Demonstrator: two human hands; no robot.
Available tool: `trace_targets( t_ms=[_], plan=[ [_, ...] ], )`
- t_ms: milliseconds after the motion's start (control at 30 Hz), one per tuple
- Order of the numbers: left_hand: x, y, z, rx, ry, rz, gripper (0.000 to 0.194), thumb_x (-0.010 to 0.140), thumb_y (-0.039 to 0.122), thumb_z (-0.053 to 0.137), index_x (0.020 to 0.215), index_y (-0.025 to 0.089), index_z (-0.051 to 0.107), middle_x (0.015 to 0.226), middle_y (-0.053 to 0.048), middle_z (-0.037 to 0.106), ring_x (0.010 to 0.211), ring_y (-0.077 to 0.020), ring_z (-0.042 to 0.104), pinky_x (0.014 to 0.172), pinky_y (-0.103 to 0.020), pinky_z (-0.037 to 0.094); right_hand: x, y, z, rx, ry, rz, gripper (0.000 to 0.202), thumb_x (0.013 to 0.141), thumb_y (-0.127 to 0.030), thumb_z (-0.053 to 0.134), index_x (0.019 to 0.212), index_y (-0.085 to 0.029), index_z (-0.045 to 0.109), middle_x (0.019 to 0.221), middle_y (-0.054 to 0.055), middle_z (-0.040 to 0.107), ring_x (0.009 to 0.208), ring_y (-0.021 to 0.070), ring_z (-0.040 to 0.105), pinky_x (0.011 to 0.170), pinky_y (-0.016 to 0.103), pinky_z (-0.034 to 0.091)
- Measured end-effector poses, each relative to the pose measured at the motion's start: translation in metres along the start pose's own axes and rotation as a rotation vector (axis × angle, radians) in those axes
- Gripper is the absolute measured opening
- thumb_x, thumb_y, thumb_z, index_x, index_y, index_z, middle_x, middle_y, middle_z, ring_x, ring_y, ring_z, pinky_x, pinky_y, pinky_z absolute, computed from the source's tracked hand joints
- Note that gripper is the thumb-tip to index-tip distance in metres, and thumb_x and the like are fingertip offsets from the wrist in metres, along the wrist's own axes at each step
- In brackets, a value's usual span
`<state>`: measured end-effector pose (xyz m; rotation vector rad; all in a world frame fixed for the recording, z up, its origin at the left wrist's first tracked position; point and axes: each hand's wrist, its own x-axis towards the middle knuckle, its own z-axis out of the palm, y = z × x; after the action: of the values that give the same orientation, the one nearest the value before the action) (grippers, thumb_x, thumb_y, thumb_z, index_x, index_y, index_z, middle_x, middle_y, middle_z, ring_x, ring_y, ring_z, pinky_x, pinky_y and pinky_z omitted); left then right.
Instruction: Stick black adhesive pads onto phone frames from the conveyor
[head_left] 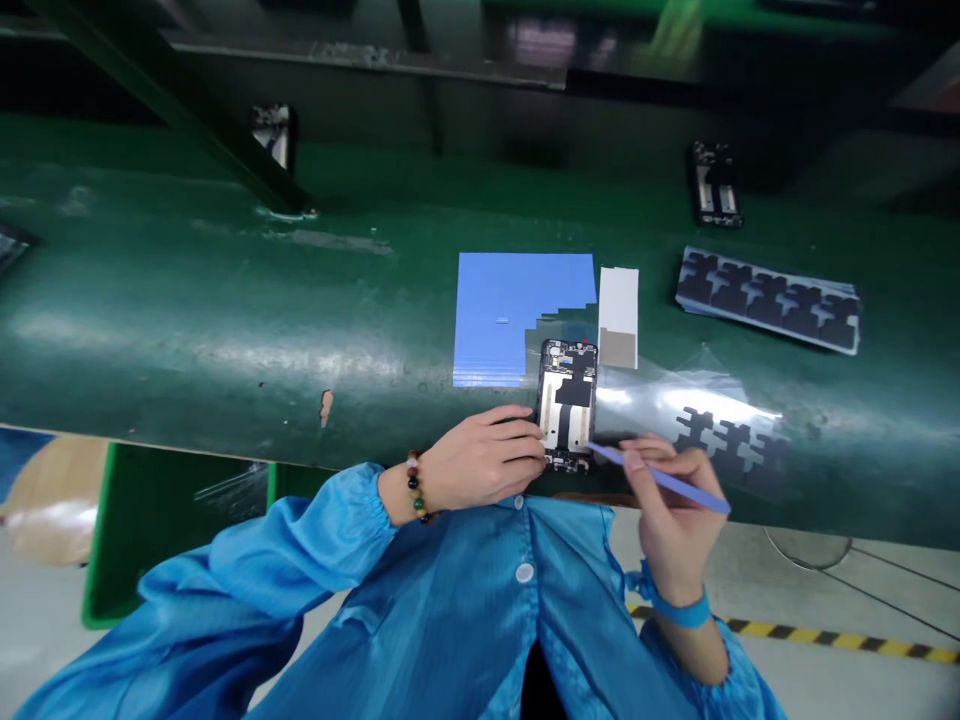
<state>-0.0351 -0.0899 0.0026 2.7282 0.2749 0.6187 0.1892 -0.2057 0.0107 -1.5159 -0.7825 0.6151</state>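
An opened smartphone (pixel 568 405) lies on the green bench in front of me, its circuit board and pale inner frame showing. My left hand (pixel 484 458) is closed, its fingers together against the phone's left edge and steadying it; the thumb is hidden. In my right hand (pixel 675 500) is a thin purple plastic pry stick (pixel 667 480), pinched between thumb and fingers. The stick's tip meets the lower right side of the phone. Beside that hand lies a clear film sheet with several dark cut-out stickers (pixel 731 440).
Behind the phone are a stepped blue sheet stack (pixel 495 300) and a white-and-grey strip (pixel 619 310). A pile of dark sticker sheets (pixel 769 300) lies right. More opened phones (pixel 716 185) sit farther back. A green post (pixel 225 150) rises at left, above a green bin (pixel 172 530).
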Motion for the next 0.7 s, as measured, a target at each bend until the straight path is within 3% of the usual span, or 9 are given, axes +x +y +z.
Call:
trace_targets(
  t_ms=[133,267,333,433,500,567,633,700],
  plan=[
    [-0.014,0.015,0.007,0.012,-0.003,0.032,0.022,0.102,0.039,0.067,0.111,0.021,0.078,0.116,-0.004,0.080,0.121,-0.0189,0.071,0.124,-0.040,0.049,0.030,0.008,-0.003,-0.004,0.173,-0.135,0.028,0.081,-0.026,0.088,0.079,-0.023,0.060,0.080,-0.001,0.071,0.089,0.0225,0.076,0.112,0.056,0.052],
    [-0.035,0.035,0.016,0.068,0.159,0.106,0.011,0.100,0.024,0.069,0.100,0.025,0.080,0.108,0.001,0.082,0.111,-0.0143,0.073,0.117,-0.033,0.053,0.043,0.022,-0.003,-0.005,0.240,-0.121,0.030,0.080,-0.027,0.089,0.077,-0.022,0.059,0.080,0.000,0.071,0.090,0.0219,0.076,0.107,0.053,0.056],
    [-0.038,0.039,0.009,0.072,0.289,0.157,0.020,0.100,0.018,0.065,0.090,0.026,0.080,0.104,0.005,0.082,0.099,-0.0109,0.073,0.108,-0.028,0.055,0.043,0.026,-0.002,-0.020,0.266,-0.129,0.031,0.080,-0.029,0.090,0.077,-0.021,0.060,0.081,0.001,0.072,0.090,0.0228,0.076,0.103,0.053,0.058],
    [-0.027,0.031,-0.021,0.069,0.395,0.132,0.026,0.104,0.019,0.058,0.091,0.028,0.078,0.103,0.007,0.082,0.091,-0.0102,0.072,0.101,-0.027,0.055,0.040,0.027,-0.002,-0.032,0.277,-0.136,0.033,0.080,-0.032,0.090,0.078,-0.020,0.060,0.084,0.004,0.074,0.090,0.0238,0.077,0.103,0.054,0.058],
    [-0.007,0.013,-0.046,0.058,0.455,0.009,0.019,0.104,0.020,0.060,0.097,0.028,0.076,0.096,0.005,0.081,0.088,-0.0124,0.072,0.096,-0.031,0.056,0.039,0.027,-0.002,-0.031,0.276,-0.132,0.033,0.081,-0.034,0.090,0.078,-0.020,0.060,0.085,0.004,0.075,0.091,0.0236,0.077,0.104,0.054,0.058],
    [0.019,-0.021,-0.066,0.045,0.560,-0.102,0.011,0.099,0.017,0.067,0.101,0.027,0.071,0.090,0.003,0.078,0.083,-0.0138,0.072,0.089,-0.033,0.058,0.038,0.027,-0.002,-0.035,0.268,-0.132,0.032,0.082,-0.035,0.089,0.078,-0.020,0.061,0.085,0.004,0.074,0.092,0.0234,0.076,0.102,0.051,0.058],
    [0.047,-0.071,-0.075,0.119,0.645,-0.131,0.012,0.097,0.015,0.069,0.103,0.026,0.069,0.096,0.001,0.077,0.091,-0.0154,0.073,0.086,-0.033,0.059,0.039,0.028,-0.002,-0.038,0.257,-0.142,0.030,0.082,-0.034,0.089,0.079,-0.020,0.063,0.086,0.004,0.074,0.093,0.0234,0.076,0.101,0.050,0.058],
    [0.072,-0.132,-0.074,0.159,0.632,-0.212,0.010,0.100,0.016,0.063,0.104,0.023,0.070,0.105,-0.003,0.075,0.102,-0.0171,0.071,0.092,-0.033,0.059,0.039,0.030,-0.002,-0.038,0.249,-0.162,0.029,0.083,-0.033,0.089,0.080,-0.020,0.063,0.087,0.005,0.073,0.093,0.0233,0.076,0.098,0.048,0.058]
  ],
)
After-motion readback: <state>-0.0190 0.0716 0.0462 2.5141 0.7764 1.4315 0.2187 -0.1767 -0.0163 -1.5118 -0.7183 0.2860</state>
